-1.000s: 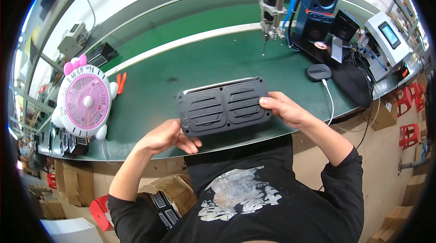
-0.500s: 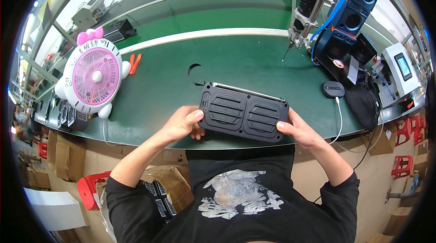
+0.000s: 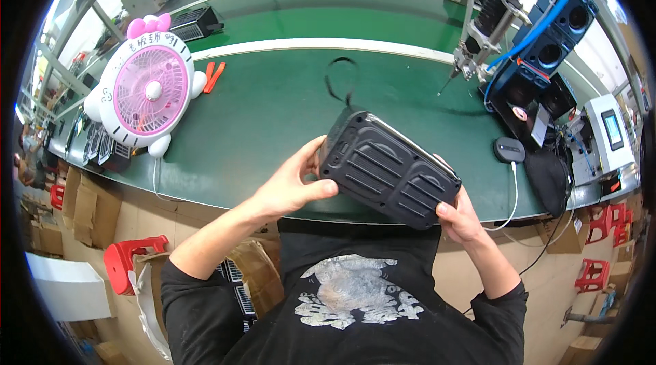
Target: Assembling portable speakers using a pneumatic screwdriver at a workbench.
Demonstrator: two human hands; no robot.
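Above the green bench (image 3: 273, 112), both hands (left (image 3: 290, 184), right (image 3: 459, 218)) clasp a black ribbed casing (image 3: 389, 170).

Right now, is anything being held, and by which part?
Yes, a black ribbed casing, lifted off the green bench. The left hand grips its upper-left end, thumb on the ribbed face; the right hand holds its lower-right corner.

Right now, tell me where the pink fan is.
In the head view the pink fan stands upright on the green bench, far left, beside orange clips, apart from both hands.
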